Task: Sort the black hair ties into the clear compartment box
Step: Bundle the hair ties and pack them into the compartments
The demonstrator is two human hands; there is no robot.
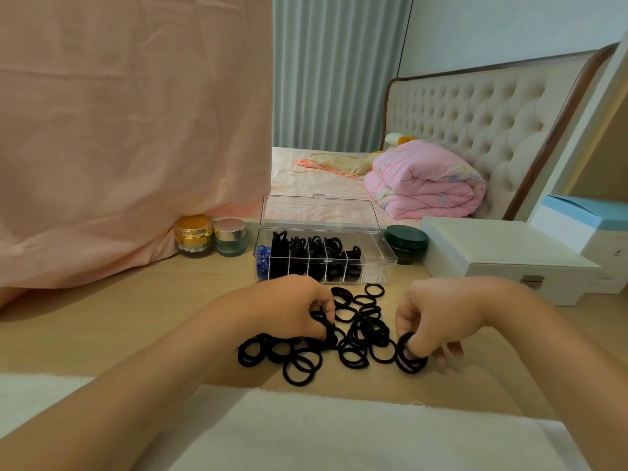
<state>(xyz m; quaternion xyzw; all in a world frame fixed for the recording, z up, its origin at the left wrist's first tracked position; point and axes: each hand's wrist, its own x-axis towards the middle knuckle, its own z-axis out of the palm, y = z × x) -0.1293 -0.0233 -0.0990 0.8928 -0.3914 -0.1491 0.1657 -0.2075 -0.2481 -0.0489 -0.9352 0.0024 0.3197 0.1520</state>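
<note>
A loose pile of black hair ties [360, 331] lies on the wooden table in front of me. Behind it stands the clear compartment box [377, 263] with its lid raised; several middle compartments hold black ties, the leftmost holds blue ones, and the rightmost looks empty. My left hand [289, 311] rests on the pile's left side, fingers pinching black ties. My right hand [431, 328] is at the pile's right edge, fingers closed on a few black ties [406, 358].
Two cosmetic jars [210, 236] stand left of the box, a dark green jar [406, 243] to its right, then a white case [503, 256]. Pink cloth [119, 130] hangs at left. A white towel [306, 433] covers the near edge.
</note>
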